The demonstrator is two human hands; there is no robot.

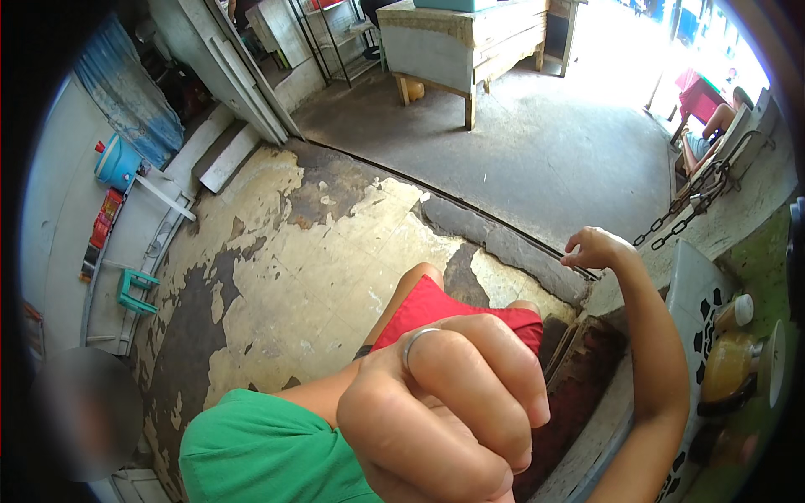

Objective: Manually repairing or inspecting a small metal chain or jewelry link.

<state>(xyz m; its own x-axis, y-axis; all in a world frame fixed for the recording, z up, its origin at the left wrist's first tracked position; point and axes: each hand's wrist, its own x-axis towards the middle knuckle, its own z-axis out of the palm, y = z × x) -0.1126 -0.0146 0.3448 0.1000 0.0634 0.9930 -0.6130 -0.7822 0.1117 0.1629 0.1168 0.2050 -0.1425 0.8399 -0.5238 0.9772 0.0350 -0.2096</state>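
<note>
My left hand (446, 402) is raised close to the camera with its fingers curled into a fist. A silver-coloured ring circles one finger, and nothing shows in its grip, though part of the palm is hidden. Below it, red cloth (434, 302) stretches between my bent knees. A green sleeve (264, 446) fills the lower left. My right hand (597, 246) reaches out at the right, its fingers loosely bent with a gap at the thumb and nothing visible between them. In the picture it appears over the floor track (490, 217), near a hanging chain (682, 210).
Peeling floor (327, 270) leads to a raised step (229, 157). A wooden counter (434, 50) stands beyond the track. Left are a green stool (135, 291) and blue bucket (117, 162). Jars (726, 368) stand at right. A seated person (717, 126) and a blurred head (88, 415) are visible.
</note>
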